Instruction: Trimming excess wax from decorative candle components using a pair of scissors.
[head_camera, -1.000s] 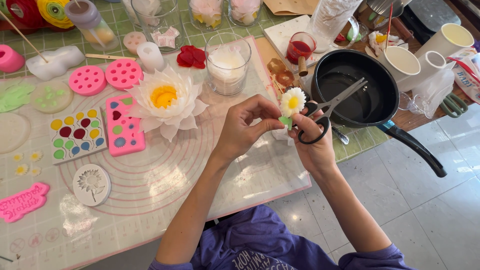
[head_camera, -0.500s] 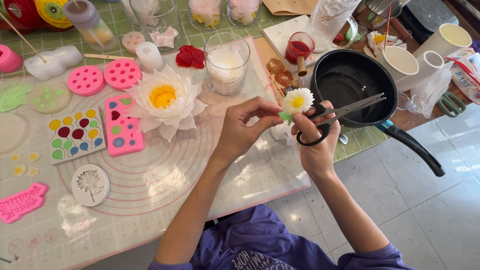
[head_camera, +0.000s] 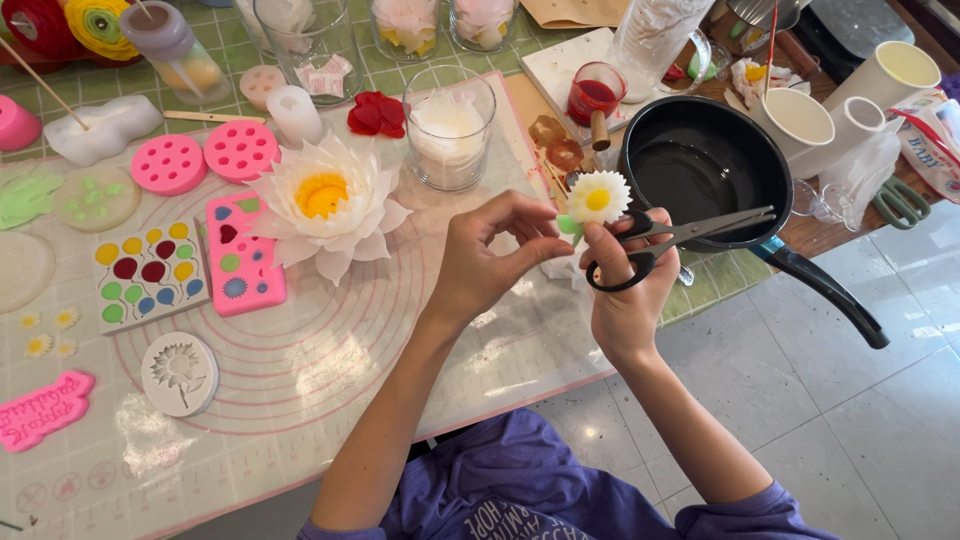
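A small white daisy (head_camera: 598, 196) with a yellow centre and a green base is held up above the table edge. My left hand (head_camera: 488, 258) pinches its green base from the left. My right hand (head_camera: 628, 290) has its fingers through the black handles of a pair of scissors (head_camera: 680, 236) and also touches the daisy's base. The scissor blades are nearly shut and point right, over the black pan (head_camera: 700, 168).
A large white lotus-shaped flower (head_camera: 325, 200) sits on a translucent mat (head_camera: 330, 350). Pink silicone moulds (head_camera: 240, 262), a colourful mould tray (head_camera: 148, 272), a glass of white wax (head_camera: 448, 128), a red cup (head_camera: 595, 95) and white cups (head_camera: 800, 118) stand around.
The scissor blades have swung down from pointing up-right to pointing nearly level to the right. Both hands and the daisy stay in about the same place.
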